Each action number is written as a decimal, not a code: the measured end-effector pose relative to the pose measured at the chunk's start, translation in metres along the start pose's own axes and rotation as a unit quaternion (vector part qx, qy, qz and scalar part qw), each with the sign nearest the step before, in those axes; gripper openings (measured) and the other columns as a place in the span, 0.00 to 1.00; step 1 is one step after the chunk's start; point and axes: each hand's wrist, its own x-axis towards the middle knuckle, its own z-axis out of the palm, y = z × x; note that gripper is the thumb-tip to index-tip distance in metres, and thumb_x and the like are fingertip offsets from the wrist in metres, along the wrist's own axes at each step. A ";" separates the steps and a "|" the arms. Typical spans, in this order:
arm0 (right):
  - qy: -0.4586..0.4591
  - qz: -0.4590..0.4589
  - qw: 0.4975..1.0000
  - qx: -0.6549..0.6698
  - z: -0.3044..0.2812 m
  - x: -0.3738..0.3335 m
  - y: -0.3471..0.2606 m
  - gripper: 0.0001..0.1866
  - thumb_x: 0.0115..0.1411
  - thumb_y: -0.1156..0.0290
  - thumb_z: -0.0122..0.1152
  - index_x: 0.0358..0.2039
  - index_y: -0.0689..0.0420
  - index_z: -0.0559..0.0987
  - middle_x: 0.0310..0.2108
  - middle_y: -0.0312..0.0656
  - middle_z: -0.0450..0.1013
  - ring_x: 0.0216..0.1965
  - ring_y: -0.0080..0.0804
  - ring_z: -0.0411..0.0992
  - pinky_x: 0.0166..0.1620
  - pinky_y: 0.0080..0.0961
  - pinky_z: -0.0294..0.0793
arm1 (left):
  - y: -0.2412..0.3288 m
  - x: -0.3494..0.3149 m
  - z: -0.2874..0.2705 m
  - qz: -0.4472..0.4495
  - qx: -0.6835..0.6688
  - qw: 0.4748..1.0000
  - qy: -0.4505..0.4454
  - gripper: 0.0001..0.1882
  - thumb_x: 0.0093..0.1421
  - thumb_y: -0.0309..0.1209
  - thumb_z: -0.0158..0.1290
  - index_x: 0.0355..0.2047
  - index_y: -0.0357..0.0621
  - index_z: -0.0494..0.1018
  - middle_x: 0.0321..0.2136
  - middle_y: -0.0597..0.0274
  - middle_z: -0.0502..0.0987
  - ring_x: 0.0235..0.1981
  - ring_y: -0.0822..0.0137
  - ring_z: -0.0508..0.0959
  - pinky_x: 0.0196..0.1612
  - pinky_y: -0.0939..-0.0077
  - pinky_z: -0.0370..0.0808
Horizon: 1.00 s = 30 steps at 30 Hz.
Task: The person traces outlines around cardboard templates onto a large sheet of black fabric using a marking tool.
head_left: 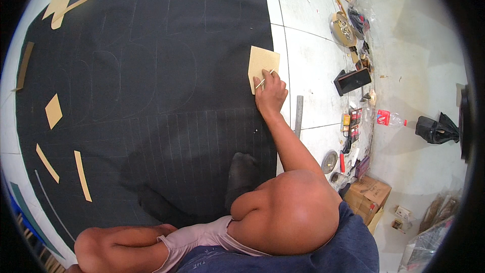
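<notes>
My right hand (271, 93) reaches forward to the right edge of a large black cloth (151, 86) spread on the floor. Its fingers are closed round a thin, pale stick (264, 79), like a slim marking pencil. The same hand rests on a tan card pattern piece (264, 58) with straight sides and a pointed lower corner, which overlaps the cloth's edge. Faint pale lines, some straight and some curved, are drawn over the cloth. My left hand does not show. Both of my bent knees are at the bottom, with dark-covered feet on the cloth.
Other tan card pieces lie on the left, including a diamond (53, 111) and narrow strips (83, 177). A metal ruler (298, 114) lies on the white tiles. Along the wall stand a phone (352, 81), a round tin (343, 29), a bottle (390, 119) and a cardboard box (366, 195).
</notes>
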 end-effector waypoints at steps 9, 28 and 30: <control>-0.026 -0.006 1.000 0.002 -0.002 0.001 0.003 0.24 0.68 0.51 0.61 0.59 0.48 0.79 0.61 0.43 0.73 0.56 0.44 0.70 0.58 0.44 0.65 | 0.000 0.002 0.002 -0.003 0.005 1.000 0.001 0.16 0.67 0.31 0.57 0.54 0.39 0.77 0.49 0.58 0.82 0.44 0.71 0.85 0.54 0.82 0.81; -0.009 -0.046 0.999 -0.011 0.004 0.003 0.008 0.23 0.69 0.51 0.59 0.59 0.48 0.78 0.62 0.45 0.71 0.62 0.47 0.66 0.64 0.49 0.59 | -0.013 -0.008 0.006 -0.001 -0.002 1.000 0.011 0.17 0.67 0.32 0.58 0.54 0.39 0.77 0.48 0.57 0.81 0.43 0.71 0.85 0.54 0.82 0.82; -0.011 -0.045 0.999 -0.020 0.004 0.002 0.012 0.23 0.69 0.52 0.59 0.59 0.49 0.79 0.61 0.45 0.72 0.62 0.47 0.66 0.64 0.50 0.59 | -0.015 -0.010 0.008 0.001 -0.004 1.000 0.013 0.17 0.67 0.32 0.58 0.53 0.39 0.76 0.48 0.57 0.81 0.42 0.71 0.85 0.54 0.82 0.82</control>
